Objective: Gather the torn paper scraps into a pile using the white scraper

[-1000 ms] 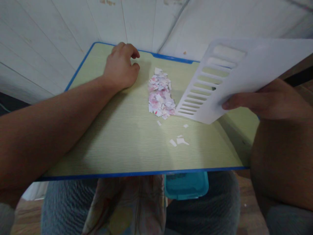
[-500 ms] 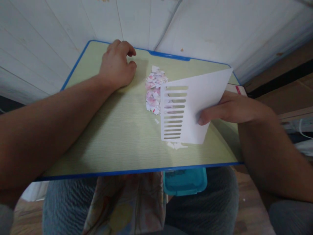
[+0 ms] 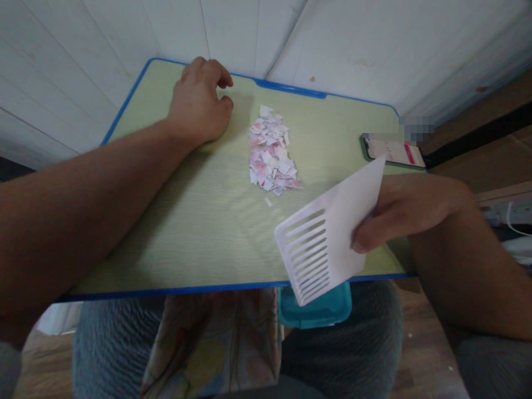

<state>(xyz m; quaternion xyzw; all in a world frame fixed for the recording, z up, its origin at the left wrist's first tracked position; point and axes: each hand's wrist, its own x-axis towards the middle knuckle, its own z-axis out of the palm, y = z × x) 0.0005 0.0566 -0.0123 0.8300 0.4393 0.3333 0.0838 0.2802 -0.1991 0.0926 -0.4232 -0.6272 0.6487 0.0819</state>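
Observation:
My right hand [image 3: 399, 216] grips a white slotted plastic sheet [image 3: 344, 216], thumb on its near face and the other fingers hidden behind. The sheet is tilted, with its slotted edge over the near edge of the table, above a turquoise container [image 3: 336, 310]. A pile of small white and pink paper scraps [image 3: 272, 155] lies mid-table, and one loose scrap [image 3: 268, 201] lies just below it. My left hand [image 3: 201, 102] rests at the far left of the table, left of the pile. Its fingers are loosely curled, thumb and forefinger apart, with nothing seen in them.
The pale yellow-green table [image 3: 199, 221] has a raised blue rim and stands against a white panelled wall [image 3: 233, 33]. A phone [image 3: 393, 151] lies at the right edge. Patterned cloth [image 3: 216, 343] hangs below the near edge, between my legs.
My right hand has brought the slotted sheet away from the pile, down and over the near edge. Scraps seen near that edge before no longer show. The left hand stays put.

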